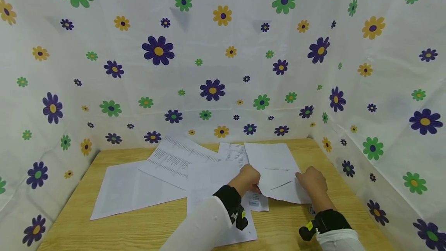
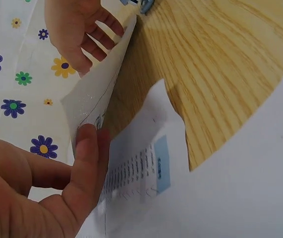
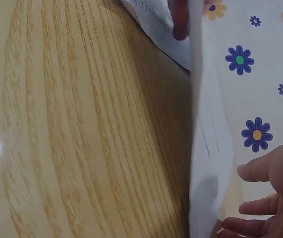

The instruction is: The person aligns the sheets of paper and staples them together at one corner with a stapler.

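A white sheet of paper (image 1: 275,156) with two thin dark lines on it is lifted at its near edge, at the right of the table. My left hand (image 1: 248,179) pinches its near left side, thumb and fingers on the paper in the left wrist view. At the sheet's right side is my right hand (image 1: 313,183); in the right wrist view its thumb stands apart and its fingertips (image 3: 225,228) are right at the paper's edge. Beneath the lifted sheet lies a printed page (image 2: 131,171) with a blue block and rows of text.
Several other sheets overlap on the wooden table (image 1: 139,227): a blank-looking one (image 1: 132,191) at left, a text-covered one (image 1: 170,158) behind it. A small blue-grey object (image 1: 312,210) lies by my right wrist. Flower-patterned sheeting (image 1: 195,73) surrounds the table's back and sides.
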{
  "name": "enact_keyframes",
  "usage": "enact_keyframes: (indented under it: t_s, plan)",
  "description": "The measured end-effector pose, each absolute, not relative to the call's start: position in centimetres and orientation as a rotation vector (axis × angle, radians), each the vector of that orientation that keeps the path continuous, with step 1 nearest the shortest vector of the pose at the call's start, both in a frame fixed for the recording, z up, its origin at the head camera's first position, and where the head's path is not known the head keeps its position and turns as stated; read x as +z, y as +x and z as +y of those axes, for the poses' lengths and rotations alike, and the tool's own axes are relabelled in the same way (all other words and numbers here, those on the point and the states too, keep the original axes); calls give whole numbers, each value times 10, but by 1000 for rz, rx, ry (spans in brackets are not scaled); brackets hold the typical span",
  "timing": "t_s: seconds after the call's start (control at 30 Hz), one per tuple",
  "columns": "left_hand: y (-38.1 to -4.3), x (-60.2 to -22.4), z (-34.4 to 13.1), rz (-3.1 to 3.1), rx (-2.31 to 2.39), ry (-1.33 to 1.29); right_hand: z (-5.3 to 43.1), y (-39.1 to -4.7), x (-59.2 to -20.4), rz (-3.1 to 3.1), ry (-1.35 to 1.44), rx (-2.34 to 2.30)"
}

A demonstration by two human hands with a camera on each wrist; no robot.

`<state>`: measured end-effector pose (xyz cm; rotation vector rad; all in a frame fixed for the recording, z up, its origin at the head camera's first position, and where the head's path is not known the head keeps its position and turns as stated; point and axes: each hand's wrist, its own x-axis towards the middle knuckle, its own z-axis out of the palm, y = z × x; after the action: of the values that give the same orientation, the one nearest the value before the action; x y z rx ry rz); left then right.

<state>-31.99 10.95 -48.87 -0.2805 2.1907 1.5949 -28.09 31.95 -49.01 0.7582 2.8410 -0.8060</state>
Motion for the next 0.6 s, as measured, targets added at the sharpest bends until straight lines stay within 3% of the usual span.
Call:
enact_keyframes:
  t_s: [0.3, 0.6]
  plan:
    - [-321, -494, 102, 2120, 1720, -292, 322, -282, -496, 2870, 747, -870]
    - [-329, -500, 96, 2207, 1633, -241, 330, -288, -500, 2752, 731, -1232]
